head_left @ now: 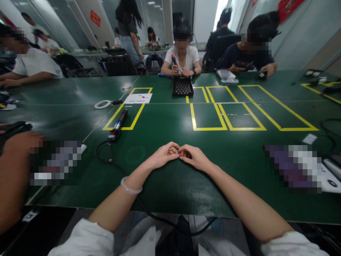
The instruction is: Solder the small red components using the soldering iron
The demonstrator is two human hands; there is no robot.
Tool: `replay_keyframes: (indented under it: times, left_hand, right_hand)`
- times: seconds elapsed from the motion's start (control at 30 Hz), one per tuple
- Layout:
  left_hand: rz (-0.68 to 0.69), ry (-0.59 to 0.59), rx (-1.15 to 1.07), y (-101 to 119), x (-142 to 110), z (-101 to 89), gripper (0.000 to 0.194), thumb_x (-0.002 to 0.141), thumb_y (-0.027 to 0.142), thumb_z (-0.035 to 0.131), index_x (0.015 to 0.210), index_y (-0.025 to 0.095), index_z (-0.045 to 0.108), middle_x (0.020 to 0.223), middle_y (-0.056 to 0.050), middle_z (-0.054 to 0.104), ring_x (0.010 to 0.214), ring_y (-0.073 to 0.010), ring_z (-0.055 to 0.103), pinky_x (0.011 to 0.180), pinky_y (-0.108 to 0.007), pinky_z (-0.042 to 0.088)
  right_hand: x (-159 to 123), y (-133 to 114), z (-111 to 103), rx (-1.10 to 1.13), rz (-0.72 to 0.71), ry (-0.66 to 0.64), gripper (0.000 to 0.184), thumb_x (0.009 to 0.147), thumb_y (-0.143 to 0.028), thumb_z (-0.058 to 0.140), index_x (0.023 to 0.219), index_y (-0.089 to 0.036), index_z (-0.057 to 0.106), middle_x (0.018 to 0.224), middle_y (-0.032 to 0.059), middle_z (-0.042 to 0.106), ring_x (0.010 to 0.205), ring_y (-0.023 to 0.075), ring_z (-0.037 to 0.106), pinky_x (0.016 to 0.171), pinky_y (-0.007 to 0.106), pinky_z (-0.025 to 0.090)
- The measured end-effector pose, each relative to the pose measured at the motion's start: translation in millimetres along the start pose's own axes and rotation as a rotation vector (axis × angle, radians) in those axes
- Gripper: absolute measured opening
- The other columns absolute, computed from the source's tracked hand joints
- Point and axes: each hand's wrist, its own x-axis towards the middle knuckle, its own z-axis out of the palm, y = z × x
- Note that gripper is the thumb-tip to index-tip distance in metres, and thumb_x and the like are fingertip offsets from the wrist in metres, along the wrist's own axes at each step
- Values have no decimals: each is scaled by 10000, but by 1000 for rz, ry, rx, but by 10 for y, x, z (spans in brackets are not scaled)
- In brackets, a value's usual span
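My left hand (165,155) and my right hand (196,157) meet above the green table (165,188), fingertips almost touching. Between them is a small orange-red and black piece (180,154), too small and too covered to name. The thumb and fingers of each hand close on it. Most of the piece is hidden behind my right fingers. A pale bangle (131,186) circles my left wrist. To the left of my hands lies a dark cylindrical tool with a blue band (118,122), its cable trailing toward me.
Yellow tape outlines (209,128) mark the table. Opposite, a person holds a red-tipped screwdriver (174,59) over a black compartment tray (182,93). A white sheet (138,98) and cable coil (103,104) lie left. Another person's arm (16,167) reaches in from the left edge.
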Motion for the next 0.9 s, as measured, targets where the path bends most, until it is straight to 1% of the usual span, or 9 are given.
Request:
replay_keyframes:
  times: [0.1, 0.23, 0.3, 0.37, 0.43, 0.53, 0.7, 0.83, 0.9]
  left_hand:
    - [-7, -19, -58, -17, 4, -13, 375, 821, 363, 657, 1107, 147, 546, 920, -51, 643, 848, -144, 615, 790, -288, 474]
    - [0, 23, -100, -7, 11, -1, 373, 759, 326, 721, 1038, 146, 552, 938, -47, 636, 811, -121, 603, 768, -267, 477]
    - [23, 42, -42, -6, 10, 14, 331, 749, 297, 724, 998, 148, 567, 926, -40, 637, 775, -112, 596, 733, -253, 476]
    - [64, 61, 61, -9, 5, 28, 251, 775, 281, 690, 964, 153, 588, 889, -29, 639, 754, -113, 592, 715, -249, 473]
    - [115, 82, 155, -13, -1, 37, 186, 803, 270, 654, 944, 160, 606, 868, -22, 640, 761, -119, 592, 727, -253, 473]
    - [173, 102, 233, -16, -6, 38, 159, 829, 279, 626, 942, 167, 625, 886, -26, 646, 797, -131, 598, 754, -262, 475]
    - [200, 134, 279, -7, -3, 38, 195, 851, 335, 612, 953, 170, 636, 910, -36, 643, 819, -141, 603, 772, -269, 482]
    - [209, 163, 283, 39, -17, 73, 225, 867, 325, 601, 1037, 177, 605, 940, -28, 657, 822, -132, 608, 775, -260, 484]
    - [233, 175, 317, 70, -31, 89, 204, 876, 313, 591, 1032, 183, 606, 949, -25, 658, 843, -133, 611, 791, -258, 482]
  right_hand:
    - [1, -9, 4, -7, -10, -5, 111, 878, -204, 587, 989, -204, 592, 857, 4, 612, 742, 125, 573, 684, 244, 437]
    - [2, -13, -7, 3, 30, 26, 89, 873, -217, 596, 957, -197, 575, 833, 1, 607, 724, 125, 569, 669, 244, 433]
    - [1, -4, -15, -13, 41, 40, 87, 867, -219, 601, 943, -196, 568, 834, 1, 598, 718, 125, 560, 660, 243, 428]
    - [-1, 9, -20, -40, 40, 48, 95, 859, -224, 612, 938, -196, 569, 848, 4, 582, 721, 125, 549, 655, 244, 423]
    - [-3, 18, -19, -60, 32, 52, 107, 849, -232, 627, 932, -195, 571, 861, 8, 565, 728, 126, 540, 652, 245, 420]
    - [-3, 14, -12, -38, 32, 64, 114, 843, -237, 633, 927, -193, 570, 855, 8, 550, 724, 125, 534, 639, 241, 421]
    - [8, -13, -7, 143, 76, 77, 123, 867, -260, 606, 965, -188, 586, 811, 1, 578, 676, 114, 537, 608, 234, 430]
    - [28, -14, -16, 374, 203, 110, 222, 860, -385, 629, 936, -179, 594, 741, -9, 590, 627, 110, 545, 575, 235, 437]
    - [40, -14, -20, 499, 251, 102, 280, 847, -442, 638, 911, -173, 586, 724, -7, 600, 612, 110, 560, 557, 234, 448]
